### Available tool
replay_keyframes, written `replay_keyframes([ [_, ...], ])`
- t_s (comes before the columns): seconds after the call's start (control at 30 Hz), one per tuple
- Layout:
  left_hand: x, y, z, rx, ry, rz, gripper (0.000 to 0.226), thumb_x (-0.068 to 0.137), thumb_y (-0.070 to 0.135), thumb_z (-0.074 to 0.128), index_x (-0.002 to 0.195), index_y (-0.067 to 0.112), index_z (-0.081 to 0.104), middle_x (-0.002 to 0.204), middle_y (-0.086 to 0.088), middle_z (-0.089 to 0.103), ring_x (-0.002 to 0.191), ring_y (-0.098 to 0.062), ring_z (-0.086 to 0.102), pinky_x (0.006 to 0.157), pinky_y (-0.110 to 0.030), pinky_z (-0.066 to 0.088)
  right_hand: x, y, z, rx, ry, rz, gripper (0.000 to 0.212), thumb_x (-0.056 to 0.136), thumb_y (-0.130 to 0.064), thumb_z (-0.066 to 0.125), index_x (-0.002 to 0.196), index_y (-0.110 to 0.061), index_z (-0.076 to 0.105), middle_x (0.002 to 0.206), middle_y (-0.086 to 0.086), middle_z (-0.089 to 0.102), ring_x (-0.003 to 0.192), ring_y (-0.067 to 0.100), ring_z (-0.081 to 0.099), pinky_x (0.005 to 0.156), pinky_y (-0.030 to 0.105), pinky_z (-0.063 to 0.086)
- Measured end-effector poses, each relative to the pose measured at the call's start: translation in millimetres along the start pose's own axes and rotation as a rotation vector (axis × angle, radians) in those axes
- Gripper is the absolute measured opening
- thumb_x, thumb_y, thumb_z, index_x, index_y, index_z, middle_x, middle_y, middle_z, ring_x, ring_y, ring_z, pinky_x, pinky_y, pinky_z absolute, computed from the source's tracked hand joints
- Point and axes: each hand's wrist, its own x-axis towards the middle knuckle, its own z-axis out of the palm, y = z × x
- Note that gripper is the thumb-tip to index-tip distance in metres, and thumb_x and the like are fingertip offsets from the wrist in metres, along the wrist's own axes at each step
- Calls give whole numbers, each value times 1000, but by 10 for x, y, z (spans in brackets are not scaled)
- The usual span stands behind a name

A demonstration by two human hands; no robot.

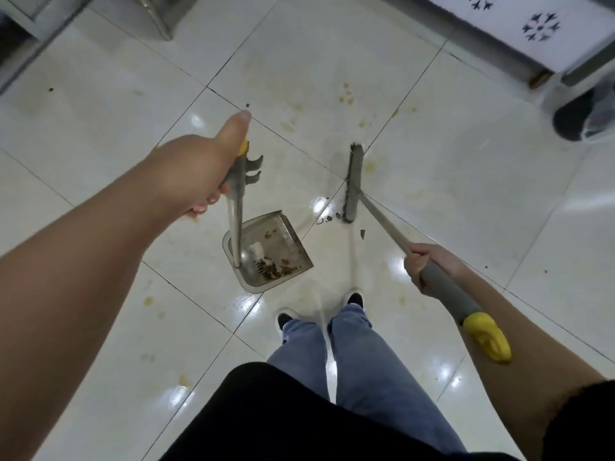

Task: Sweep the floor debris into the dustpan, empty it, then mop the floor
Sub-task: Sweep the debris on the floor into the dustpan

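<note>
the left hand (199, 168) reaches out over the white tiled floor (100, 134), fingers curled round the top of the dustpan handle (235, 207), thumb laid straight along it toward the yellow cap. the grey handle drops down to the dustpan (269, 247), which sits flat on the floor just ahead of the left shoe (284, 319), its open mouth facing right and away. brown leaf bits and a pale scrap (256, 249) lie inside the pan, gathered toward its back edge.

just right of the pan's mouth a few dark bits of debris (327, 218) lie on the tile, close against the near end of the broom head (352, 184). the broom head is narrow and grey, resting on the floor and running away from the person. its metal pole (382, 224) slants down and right to the right hand (422, 264), which grips the pole where the grey foam sleeve begins, fingers wrapped fully round it. the sleeve ends in a yellow cap (487, 337) beside the right forearm.

yellowish stains (346, 94) dot the tiles ahead of the broom and around the feet. blue jeans (359, 361) and the right shoe (354, 299) show at the bottom centre. at the far right stands a white cabinet (519, 31) with dark snowflake-like cut-outs, and below it a dark round base (572, 121) with clear plastic beside it.
</note>
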Motion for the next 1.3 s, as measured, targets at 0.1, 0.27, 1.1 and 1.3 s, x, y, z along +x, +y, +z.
replay_keyframes([
  [0.1,-17,-3,25,16,-7,5,73,83,73,25,57,8,47,52,-5,41,42,-19,34,52,-27,33,-127,81,-188,-123,143,-126,32,99,-15,38,67,-16,33,33,-2,34,21,6,35,28,6,31],
  [0.27,-19,47,28,19,-6,29,73,84,72,25,57,7,47,51,-5,42,42,-19,35,50,-27,32,-181,285,-562,111,22,6,35,83,-12,64,52,-11,48,32,-3,38,21,3,37,27,7,33],
  [1.1,42,599,383,2,-120,-30,70,77,78,24,55,14,39,30,5,35,22,-11,28,34,-16,28,414,1114,-773,45,402,-64,33,101,-24,36,82,-1,52,48,5,43,32,13,41,34,17,39],
  [1.3,12,540,309,-31,-122,-72,73,75,80,23,55,12,39,28,4,33,20,-9,26,42,-23,26,337,1396,-846,-243,452,-77,36,102,-27,34,79,-6,53,60,8,55,53,17,53,60,26,47],
])
